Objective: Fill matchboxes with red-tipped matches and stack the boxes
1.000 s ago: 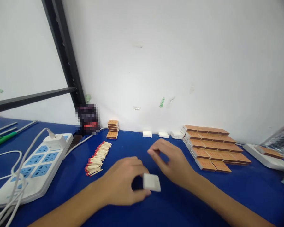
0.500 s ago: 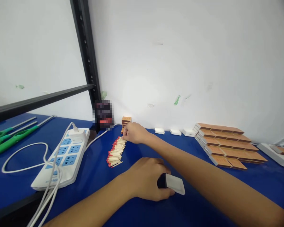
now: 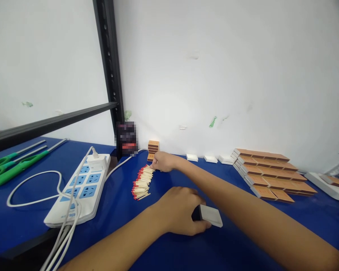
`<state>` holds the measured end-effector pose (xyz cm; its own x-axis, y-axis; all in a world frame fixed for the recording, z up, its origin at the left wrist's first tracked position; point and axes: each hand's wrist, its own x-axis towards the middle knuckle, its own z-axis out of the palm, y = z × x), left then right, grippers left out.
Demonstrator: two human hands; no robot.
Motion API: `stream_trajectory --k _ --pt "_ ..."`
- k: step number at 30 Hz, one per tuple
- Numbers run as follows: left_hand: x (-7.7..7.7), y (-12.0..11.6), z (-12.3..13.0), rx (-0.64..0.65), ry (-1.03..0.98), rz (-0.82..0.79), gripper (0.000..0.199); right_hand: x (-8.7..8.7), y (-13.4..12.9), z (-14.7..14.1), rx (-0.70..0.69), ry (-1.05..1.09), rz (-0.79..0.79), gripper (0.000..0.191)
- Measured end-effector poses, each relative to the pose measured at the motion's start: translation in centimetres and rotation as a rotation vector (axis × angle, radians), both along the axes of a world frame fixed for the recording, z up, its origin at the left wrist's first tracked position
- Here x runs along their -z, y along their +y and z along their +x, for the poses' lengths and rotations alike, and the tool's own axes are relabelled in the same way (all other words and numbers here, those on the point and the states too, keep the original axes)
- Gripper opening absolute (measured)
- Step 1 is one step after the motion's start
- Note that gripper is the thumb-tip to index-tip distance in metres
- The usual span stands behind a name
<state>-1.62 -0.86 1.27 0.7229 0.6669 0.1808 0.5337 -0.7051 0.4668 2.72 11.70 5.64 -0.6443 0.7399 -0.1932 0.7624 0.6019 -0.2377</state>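
Observation:
My left hand (image 3: 182, 210) curls its thumb and fingers around a small white matchbox tray (image 3: 211, 215), held low over the blue tabletop. Farther out, my right hand (image 3: 164, 162) reaches across to the left, its fingertips pinched together at the far end of a row of red-tipped matches (image 3: 142, 182). Whatever sits between those fingertips is too small or hidden to make out. Just behind the right hand stand several stacked orange matchboxes (image 3: 153, 146), with another orange matchbox (image 3: 151, 157) lying in front of them.
White trays (image 3: 210, 159) line the wall. Many orange matchboxes (image 3: 271, 171) form a stepped stack at right, near a white device (image 3: 324, 186). On the left are a power strip (image 3: 79, 192), white cables (image 3: 58, 180), green-handled tools (image 3: 19, 167) and a black metal frame (image 3: 111, 67).
The whole view has shifted slightly. My right hand has drawn back a little from the orange matchboxes, uncovering more of the lower one. My left hand keeps holding the tray.

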Motion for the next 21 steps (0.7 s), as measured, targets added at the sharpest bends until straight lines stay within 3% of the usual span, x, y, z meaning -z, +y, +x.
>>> stream_trajectory --k 11,21 --pt "0.0 -0.1 0.2 -0.033 0.043 0.030 0.042 1.8 0.9 1.3 0.030 0.082 -0.001 0.028" --pt "0.1 0.0 0.2 -0.016 0.000 0.002 0.040 1.1 0.0 0.2 0.139 0.049 0.018 0.036"
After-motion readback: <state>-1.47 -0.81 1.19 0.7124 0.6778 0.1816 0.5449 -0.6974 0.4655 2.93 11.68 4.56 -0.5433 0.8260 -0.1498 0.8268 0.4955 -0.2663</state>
